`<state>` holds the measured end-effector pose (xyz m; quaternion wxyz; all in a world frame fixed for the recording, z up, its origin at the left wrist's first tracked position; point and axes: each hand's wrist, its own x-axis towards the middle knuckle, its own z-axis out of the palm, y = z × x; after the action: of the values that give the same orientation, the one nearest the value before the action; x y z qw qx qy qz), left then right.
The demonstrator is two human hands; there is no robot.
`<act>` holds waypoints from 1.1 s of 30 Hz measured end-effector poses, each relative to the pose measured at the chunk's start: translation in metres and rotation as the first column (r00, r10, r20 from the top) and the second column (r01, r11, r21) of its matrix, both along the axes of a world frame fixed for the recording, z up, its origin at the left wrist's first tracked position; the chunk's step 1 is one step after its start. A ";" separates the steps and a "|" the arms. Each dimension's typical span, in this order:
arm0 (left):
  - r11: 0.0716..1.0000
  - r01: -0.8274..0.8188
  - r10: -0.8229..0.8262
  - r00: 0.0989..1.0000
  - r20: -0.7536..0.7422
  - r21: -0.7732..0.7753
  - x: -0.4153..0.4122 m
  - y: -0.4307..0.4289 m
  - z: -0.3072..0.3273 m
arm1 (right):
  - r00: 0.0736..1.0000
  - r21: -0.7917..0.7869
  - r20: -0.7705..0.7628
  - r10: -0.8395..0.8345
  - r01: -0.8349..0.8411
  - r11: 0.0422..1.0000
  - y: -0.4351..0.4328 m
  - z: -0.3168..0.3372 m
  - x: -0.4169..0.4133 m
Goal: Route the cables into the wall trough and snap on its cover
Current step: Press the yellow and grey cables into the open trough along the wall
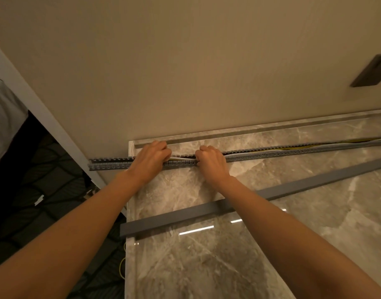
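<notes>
Marble counter [228, 266] beneath beige wall [185, 61]; both hands' fingers [161, 145] curled into slotted trough [271, 153], grip unclear.

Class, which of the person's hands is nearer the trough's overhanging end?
Left. The left hand grips the trough closer to that end; the right hand grips farther along.

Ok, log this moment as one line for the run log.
step: tucking cables | both hands on trough: left hand, right hand | cover: off, lying on countertop | trough: open

Cover [239, 203] crosses counter [207, 266] under both forearms.
</notes>
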<state>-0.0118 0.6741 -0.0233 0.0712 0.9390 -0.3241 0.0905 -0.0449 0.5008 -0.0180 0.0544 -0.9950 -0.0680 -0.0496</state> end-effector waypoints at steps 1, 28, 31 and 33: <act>1.000 0.002 -0.002 1.000 0.009 -0.010 -0.001 0.000 -0.002 | 1.000 0.008 -0.010 0.020 -0.020 1.000 0.000 0.002 0.002; 0.422 -0.890 0.251 0.296 -0.922 -0.171 -0.024 0.097 -0.034 | 0.942 0.250 -0.188 0.278 -0.228 0.941 0.121 0.007 0.022; 0.531 -0.827 0.338 0.407 -0.848 -0.185 -0.021 0.098 -0.041 | 0.939 0.254 -0.195 0.283 -0.230 0.939 0.121 0.008 0.024; 0.565 -0.797 0.433 0.506 -0.746 -0.213 -0.023 0.102 -0.043 | 0.939 0.247 -0.201 0.278 -0.226 0.942 0.121 0.006 0.024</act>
<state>-0.0346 0.7764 -0.0660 0.3921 0.9028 0.1335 -0.1160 -0.0208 0.6215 -0.0118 0.1779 -0.9645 -0.1829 0.0678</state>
